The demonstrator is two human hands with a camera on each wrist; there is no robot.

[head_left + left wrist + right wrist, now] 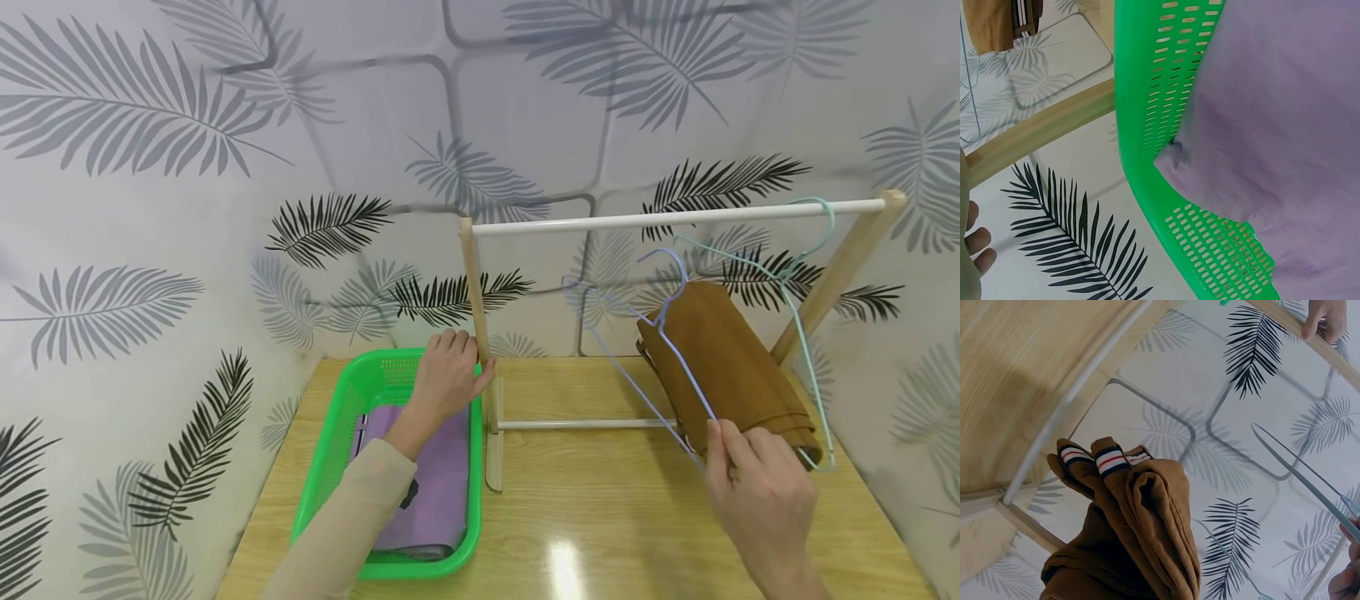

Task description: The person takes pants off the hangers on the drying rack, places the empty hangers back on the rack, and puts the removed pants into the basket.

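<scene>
My left hand (447, 375) grips the left wooden upright (475, 292) of a small clothes rack, beside the green basket. My right hand (761, 492) pinches a periwinkle-blue hanger (687, 372) by its lower corner. The hanger's hook stands below the white top rail (600, 223), apart from it. Behind that hanger, a folded brown garment (720, 358) hangs over a mint-green hanger (804, 350), which is hooked on the rail's right end. Striped bands (1112, 460) show on the garment in the right wrist view.
A green perforated basket (315, 492) stands on the wooden table (570, 508), left of the rack. Purple cloth (431, 508) lies folded inside it. The rack's lower white bar (585, 424) runs just above the tabletop. Leaf-patterned wall covering (187, 275) rises behind the table.
</scene>
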